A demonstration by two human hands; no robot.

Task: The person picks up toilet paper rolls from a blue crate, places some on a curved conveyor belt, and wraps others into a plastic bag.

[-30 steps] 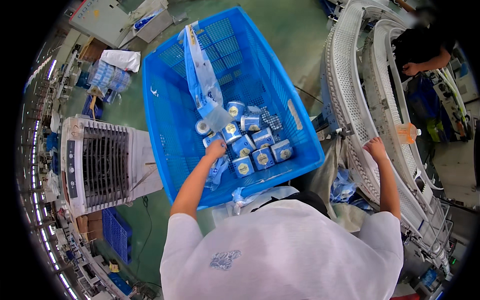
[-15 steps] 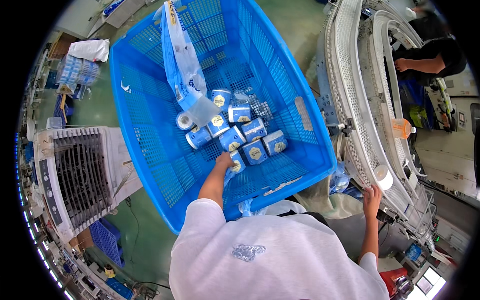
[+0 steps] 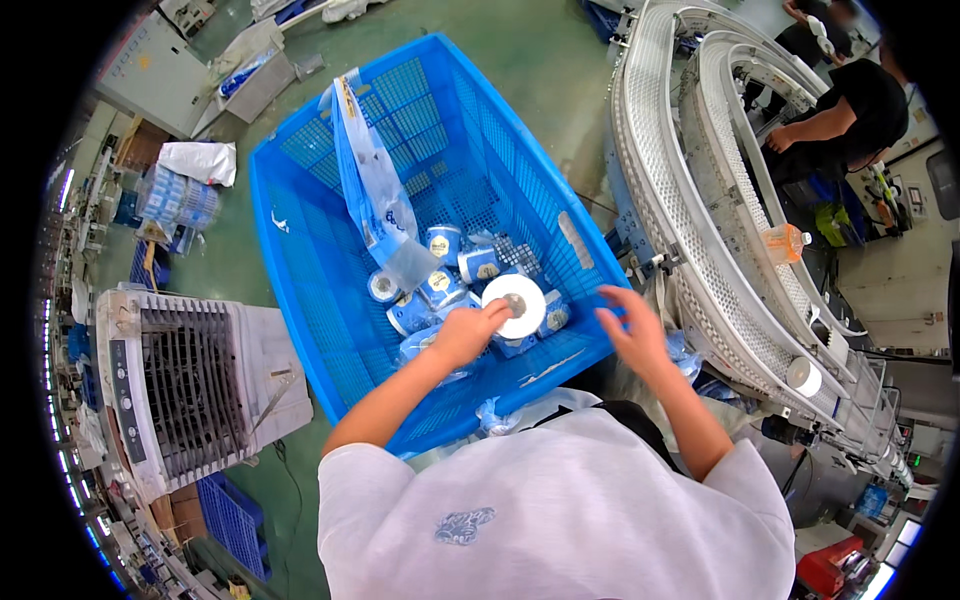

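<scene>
My left hand (image 3: 470, 334) reaches over the crate, its fingers closed on a white toilet paper roll (image 3: 530, 308) at the core hole. The roll's round end faces up. To its right hovers my right hand (image 3: 634, 328), fingers apart, holding nothing. Beneath them a large blue plastic crate (image 3: 330, 372) holds several blue-and-white wrapped toilet rolls (image 3: 441, 287); the held roll and my left hand hide some of these. A blue-and-clear plastic bag (image 3: 378, 180) drapes over the crate's far rim down onto the rolls.
A curved white conveyor (image 3: 650, 150) runs along the right, carrying another white roll (image 3: 803, 376). An orange bottle (image 3: 784, 244) stands by its rail. Beyond it a person in black (image 3: 845, 115) works. An air cooler (image 3: 190, 385) stands left of the crate.
My left hand has risen from among the wrapped rolls and now holds a white roll. My right hand has left the conveyor's edge and moved left toward the crate. The view has shifted.
</scene>
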